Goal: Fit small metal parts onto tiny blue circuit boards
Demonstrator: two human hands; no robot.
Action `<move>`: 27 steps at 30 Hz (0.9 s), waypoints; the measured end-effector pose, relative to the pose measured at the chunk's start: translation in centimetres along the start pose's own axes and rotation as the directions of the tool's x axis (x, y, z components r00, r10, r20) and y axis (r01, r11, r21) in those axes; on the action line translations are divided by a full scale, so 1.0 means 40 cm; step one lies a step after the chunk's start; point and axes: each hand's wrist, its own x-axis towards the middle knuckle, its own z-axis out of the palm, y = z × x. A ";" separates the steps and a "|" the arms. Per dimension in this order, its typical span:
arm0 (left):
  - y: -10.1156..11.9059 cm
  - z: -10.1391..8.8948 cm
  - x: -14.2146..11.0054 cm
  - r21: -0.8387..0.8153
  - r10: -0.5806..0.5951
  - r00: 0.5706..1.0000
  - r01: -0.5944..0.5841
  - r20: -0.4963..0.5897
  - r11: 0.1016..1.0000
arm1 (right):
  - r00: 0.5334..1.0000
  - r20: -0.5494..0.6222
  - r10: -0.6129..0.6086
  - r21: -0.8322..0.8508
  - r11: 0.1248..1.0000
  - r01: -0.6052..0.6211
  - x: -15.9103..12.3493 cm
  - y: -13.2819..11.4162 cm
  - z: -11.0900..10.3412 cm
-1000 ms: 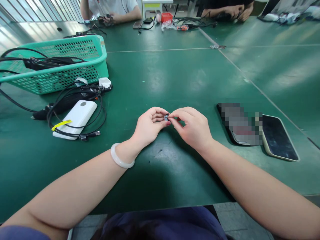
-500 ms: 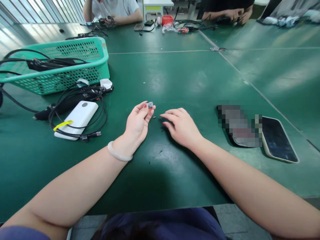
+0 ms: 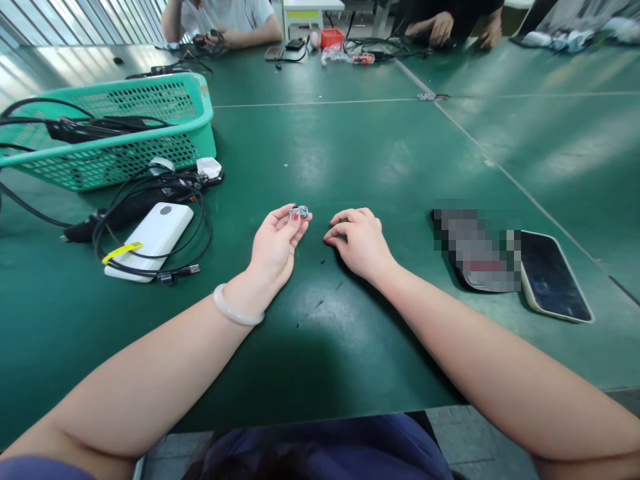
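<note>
My left hand (image 3: 274, 239) is closed above the table, pinching a small blue-grey part (image 3: 300, 212) between thumb and fingers; its exact kind is too small to make out. A pale bangle circles that wrist. To its right, my right hand (image 3: 361, 241) is low over the green table (image 3: 320, 373), thumb and forefinger tips pressed together. Whatever lies between those tips, if anything, is hidden. A tiny dark speck (image 3: 323, 261) lies on the table just below the right fingertips.
On the left, a teal basket (image 3: 200, 127) holds black cables. In front of it lie a white power bank (image 3: 160, 233) and a coiled cable (image 3: 203, 243). A phone (image 3: 555, 277) and a blurred dark object (image 3: 475, 253) lie right. Two people sit across the table.
My right thumb and forefinger have closed together, and the tiny piece on the table between my hands no longer shows. The part in my left hand is turned slightly. A co-worker's hands have separated.
</note>
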 end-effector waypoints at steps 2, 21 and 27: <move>-0.003 0.002 -0.006 0.057 -0.016 0.998 0.013 0.053 0.998 | 0.999 -0.032 0.017 0.039 0.999 -0.015 0.002 0.003 -0.004; -0.012 0.008 -0.039 0.365 0.024 0.962 -0.127 0.273 0.922 | 0.939 -0.076 0.335 0.682 0.704 -0.196 -0.018 -0.033 -0.038; -0.010 0.011 -0.043 0.355 0.022 0.967 -0.115 0.255 0.928 | 0.941 -0.113 0.318 0.623 0.761 -0.183 -0.019 -0.038 -0.040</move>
